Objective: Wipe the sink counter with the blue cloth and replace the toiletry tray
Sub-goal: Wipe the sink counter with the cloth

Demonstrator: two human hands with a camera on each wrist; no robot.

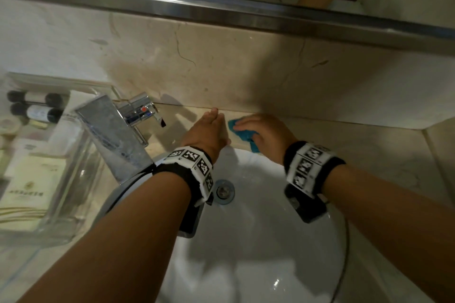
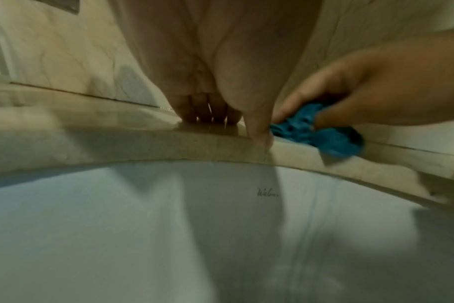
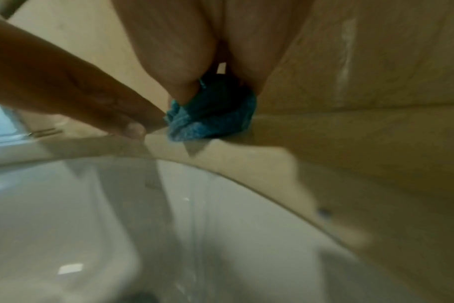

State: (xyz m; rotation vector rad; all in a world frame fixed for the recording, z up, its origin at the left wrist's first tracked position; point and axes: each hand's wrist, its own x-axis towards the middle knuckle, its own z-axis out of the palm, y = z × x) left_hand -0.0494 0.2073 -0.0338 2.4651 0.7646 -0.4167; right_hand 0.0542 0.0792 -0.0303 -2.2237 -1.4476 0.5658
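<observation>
The blue cloth [image 1: 242, 131] is bunched on the beige stone counter [image 1: 369, 145] behind the white basin, close to the back wall. My right hand [image 1: 263, 130] grips the cloth [image 3: 210, 114] and presses it onto the counter. Just left of it my left hand [image 1: 209, 128] lies flat on the counter with straight fingers [image 2: 208, 110], its thumb near the cloth [image 2: 321, 133]. The clear toiletry tray [image 1: 71, 155] stands on the counter at far left, holding small bottles and boxes.
A chrome faucet [image 1: 115, 130] stands between the tray and my left hand. The white basin [image 1: 258, 241] with its drain [image 1: 224, 190] lies below both wrists. A marble backsplash and a metal mirror ledge [image 1: 221, 12] run along the back.
</observation>
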